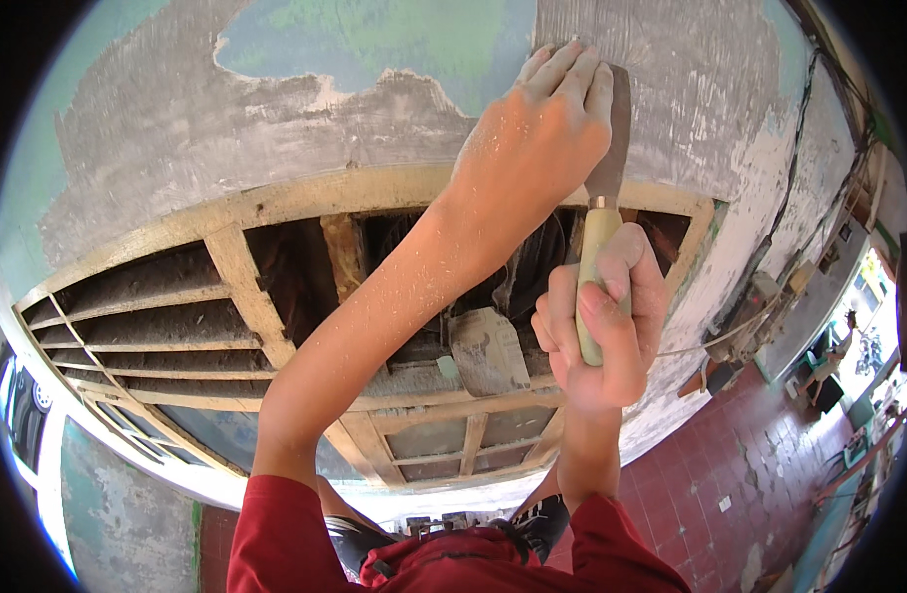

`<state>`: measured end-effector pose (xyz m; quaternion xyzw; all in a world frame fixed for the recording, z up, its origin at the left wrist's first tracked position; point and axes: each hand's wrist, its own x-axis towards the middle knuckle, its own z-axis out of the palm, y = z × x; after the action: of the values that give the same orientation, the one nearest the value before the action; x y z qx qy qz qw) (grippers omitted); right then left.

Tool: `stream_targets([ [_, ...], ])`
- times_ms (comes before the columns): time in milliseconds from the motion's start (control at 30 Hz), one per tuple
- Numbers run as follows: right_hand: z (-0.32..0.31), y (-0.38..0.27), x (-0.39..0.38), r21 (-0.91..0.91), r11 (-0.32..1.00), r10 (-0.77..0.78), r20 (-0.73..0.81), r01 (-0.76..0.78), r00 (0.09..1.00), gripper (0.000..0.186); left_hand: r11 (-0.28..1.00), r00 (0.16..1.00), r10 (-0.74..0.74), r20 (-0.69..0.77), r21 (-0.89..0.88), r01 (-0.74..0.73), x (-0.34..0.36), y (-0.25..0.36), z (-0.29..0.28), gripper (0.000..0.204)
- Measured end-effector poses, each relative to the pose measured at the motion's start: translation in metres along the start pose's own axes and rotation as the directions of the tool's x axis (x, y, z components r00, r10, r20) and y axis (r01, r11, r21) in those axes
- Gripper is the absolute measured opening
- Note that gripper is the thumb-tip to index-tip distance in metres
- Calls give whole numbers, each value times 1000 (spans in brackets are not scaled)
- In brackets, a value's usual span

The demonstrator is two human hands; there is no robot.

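My right hand (612,316) is wrapped around the pale wooden handle of a scraper (599,232). The scraper's wide metal blade points up, against the wall (671,109) or very near it. My left hand (542,128), dusted with whitish powder, reaches up with its fingers stretched out flat beside the blade's left edge. Its fingertips appear to rest on the wall or partly on the blade; the exact contact is hidden. Around both hands the wall is bare grey, with a patch of green and blue paint (374,49) left of the fingers.
Below the scraped wall runs a wooden frame (276,203) with dusty slats (157,292) and dark openings. A torn piece of card or paper (488,351) sits in it. Cables (799,158) hang along the right wall. Red floor tiles (700,474) lie far below at the right.
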<state>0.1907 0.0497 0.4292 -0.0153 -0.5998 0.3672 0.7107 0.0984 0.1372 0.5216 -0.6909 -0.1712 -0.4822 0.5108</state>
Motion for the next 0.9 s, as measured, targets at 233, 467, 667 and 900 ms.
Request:
stream_targets([
  [233,-3,3,-5,-32,999,-17,-5,17,1000,17,989,998,-60,-14,-134,58,-3,5,1,47],
  [467,-3,8,-5,-37,999,-8,-48,6,999,18,1000,1000,-10,4,10,10,-4,2,2,42],
  [667,-5,5,8,-28,998,-51,12,51,999,18,996,999,-36,-21,-83,34,6,-1,3,46],
  [900,-11,8,3,-15,998,-53,25,53,998,19,997,999,-37,-15,-74,36,3,2,1,45],
])
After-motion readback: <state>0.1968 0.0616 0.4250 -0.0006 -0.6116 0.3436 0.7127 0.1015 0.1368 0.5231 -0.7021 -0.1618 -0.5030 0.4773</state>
